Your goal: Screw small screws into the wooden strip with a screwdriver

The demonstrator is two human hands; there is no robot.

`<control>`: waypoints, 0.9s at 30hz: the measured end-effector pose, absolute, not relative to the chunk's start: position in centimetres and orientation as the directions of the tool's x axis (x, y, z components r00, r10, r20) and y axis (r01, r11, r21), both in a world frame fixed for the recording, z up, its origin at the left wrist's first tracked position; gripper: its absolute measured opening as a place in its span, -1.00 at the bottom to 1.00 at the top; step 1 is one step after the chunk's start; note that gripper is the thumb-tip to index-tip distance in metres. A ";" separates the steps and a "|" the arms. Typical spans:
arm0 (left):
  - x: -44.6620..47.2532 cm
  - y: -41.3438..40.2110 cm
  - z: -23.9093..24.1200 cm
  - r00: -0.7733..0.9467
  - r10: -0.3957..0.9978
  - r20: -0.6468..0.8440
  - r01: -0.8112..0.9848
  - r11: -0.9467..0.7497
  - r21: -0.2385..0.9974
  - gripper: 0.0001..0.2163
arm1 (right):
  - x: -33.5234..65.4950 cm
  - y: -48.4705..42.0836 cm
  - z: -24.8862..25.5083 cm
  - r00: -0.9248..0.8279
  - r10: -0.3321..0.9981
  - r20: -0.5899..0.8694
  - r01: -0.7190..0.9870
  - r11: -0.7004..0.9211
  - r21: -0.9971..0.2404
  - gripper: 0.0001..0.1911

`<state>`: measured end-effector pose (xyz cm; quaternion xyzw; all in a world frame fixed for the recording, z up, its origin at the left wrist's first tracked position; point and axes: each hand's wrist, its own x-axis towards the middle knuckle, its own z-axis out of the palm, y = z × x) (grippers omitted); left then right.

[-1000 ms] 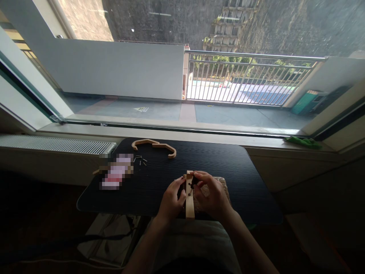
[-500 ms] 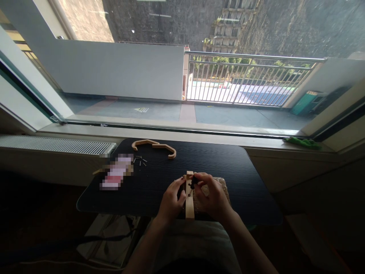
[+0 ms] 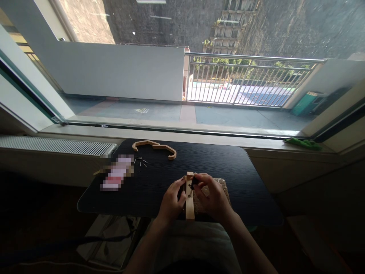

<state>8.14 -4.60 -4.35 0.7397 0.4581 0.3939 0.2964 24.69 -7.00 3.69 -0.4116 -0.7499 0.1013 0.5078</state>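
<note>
A pale wooden bar [image 3: 189,211] with dark holes in its face points away from me near the table's front edge. Its left side is gripped by my left hand [image 3: 172,199], the thumb lying along the lower part. My right hand [image 3: 212,194] pinches a small dark tool [image 3: 195,180] between thumb and fingertips. From it a thin shaft slants down toward a hole in the bar; whether the tip sits inside is too small to tell. Beneath my right hand lies a brown block in clear wrapping [image 3: 224,185], partly hidden by the hand.
Two curved wooden hooks [image 3: 168,147] lie at the back of the black table [image 3: 239,167]. Several small screws [image 3: 140,161] are scattered left of centre, beside a blurred pink-and-white packet [image 3: 116,173]. A radiator [image 3: 57,145] stands at the left, and a window sill [image 3: 199,140] runs behind the table.
The view has shifted very slightly. Both hands keep their places on the bar and the dark tool, with no clear movement of either.
</note>
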 end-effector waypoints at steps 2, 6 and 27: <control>8.1 -4.6 -4.4 0.268 0.910 0.316 0.440 -0.408 0.800 -0.59 | 24.7 -7.0 3.7 -0.148 0.724 0.674 0.513 0.639 -0.573 -0.68; 8.1 -4.6 -4.4 0.265 0.912 0.313 0.442 -0.404 0.801 -0.60 | 24.8 -7.0 3.5 -0.150 0.728 0.669 0.504 0.639 -0.581 -0.68; 8.2 -4.6 -4.4 0.267 0.915 0.301 0.445 -0.395 0.804 -0.61 | 24.8 -6.7 3.9 -0.159 0.707 0.689 0.561 0.639 -0.526 -0.71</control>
